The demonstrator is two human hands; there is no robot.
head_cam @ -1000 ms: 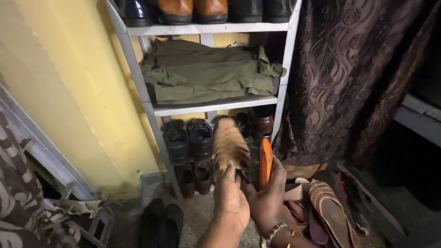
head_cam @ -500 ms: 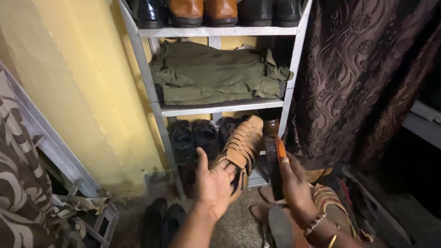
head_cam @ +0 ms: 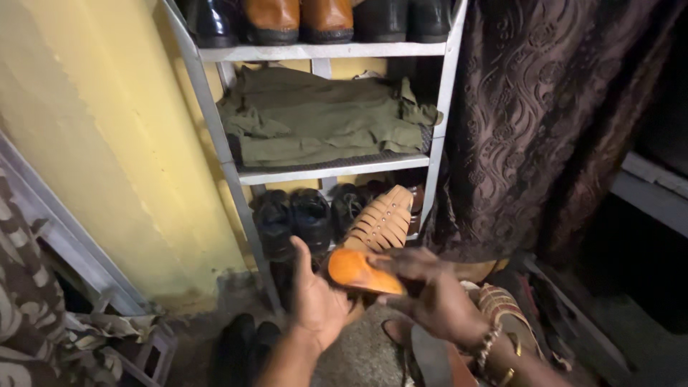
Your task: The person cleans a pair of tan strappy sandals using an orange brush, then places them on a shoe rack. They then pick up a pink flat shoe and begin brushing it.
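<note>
**Sandals held low before a crowded shoe rack**

Room is scarce here. A grey metal rack (head_cam: 215, 129) stands against a yellow wall (head_cam: 107, 143), its uprights framing narrow bays. The top shelf carries black and tan shoes (head_cam: 297, 18), the middle shelf a folded olive cloth (head_cam: 322, 118), and the lower bay is packed with dark shoes (head_cam: 294, 218). A brown patterned curtain (head_cam: 545, 115) hangs just right of the rack. On the floor, a black pair (head_cam: 240, 344) lies at the left and a heap of sandals (head_cam: 516, 315) at the right, leaving only a small patch of bare speckled floor (head_cam: 358, 355) between them. A patterned fabric (head_cam: 29, 287) closes off the left edge.

The tan strappy sandal (head_cam: 383, 222) has rows of woven leather bands and leans with its toe up against the lower bay, just in front of the dark shoes. The orange sandal (head_cam: 358, 271) shows a smooth, bright orange face and lies nearly flat, across and below the tan one.

The left hand (head_cam: 315, 297) is spread, thumb raised, its fingers beneath the near end of the orange sandal. The right hand (head_cam: 430, 294), with a beaded bracelet at the wrist, has curled fingers over the orange sandal's far end; motion blur keeps me from telling how firmly either one grips.
</note>
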